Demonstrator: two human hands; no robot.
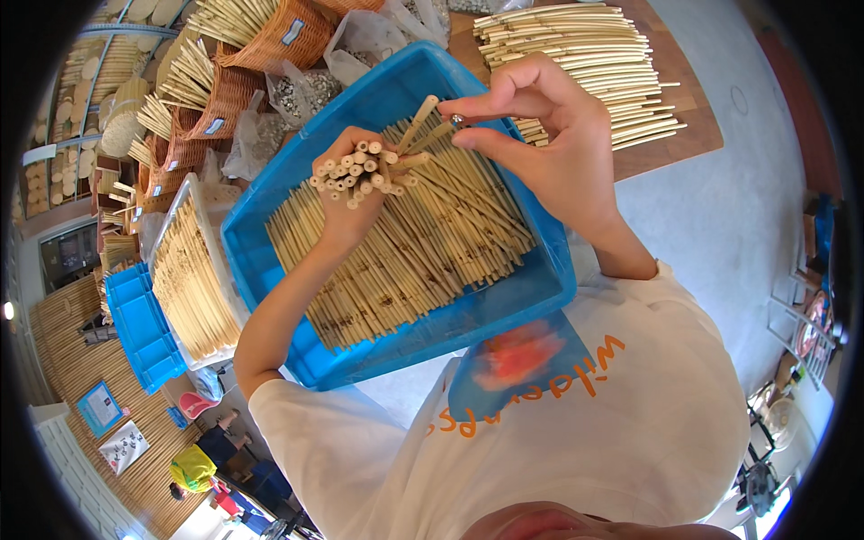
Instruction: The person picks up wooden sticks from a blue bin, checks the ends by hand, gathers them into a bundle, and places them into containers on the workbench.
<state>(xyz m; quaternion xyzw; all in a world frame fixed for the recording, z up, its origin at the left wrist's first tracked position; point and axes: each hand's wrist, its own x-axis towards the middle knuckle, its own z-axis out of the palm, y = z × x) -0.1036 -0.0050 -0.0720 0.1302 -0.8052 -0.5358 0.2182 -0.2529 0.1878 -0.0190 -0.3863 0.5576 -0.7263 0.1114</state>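
Observation:
My left hand (pixel 347 219) is wrapped around a bundle of thin bamboo sticks (pixel 358 169), their cut ends turned up towards me. Small holes show in several of these ends. A few sticks splay out of the bundle to the right, one of them a stick (pixel 420 121) leaning towards my other hand. Between thumb and forefinger, my right hand (pixel 563 135) pinches a small shiny metal piece (pixel 457 119) close to a stick's tip; whether they touch I cannot tell. Below both hands is a blue plastic bin (pixel 405 361) holding many bamboo sticks (pixel 405 270) laid side by side.
More sticks (pixel 574 67) lie on a brown board (pixel 682 115) at upper right. Wicker baskets (pixel 283 40) of sticks and clear bags (pixel 307 91) of small metallic pieces stand at upper left. A white bin (pixel 219 270) sits left. A person (pixel 192 466) is farther off.

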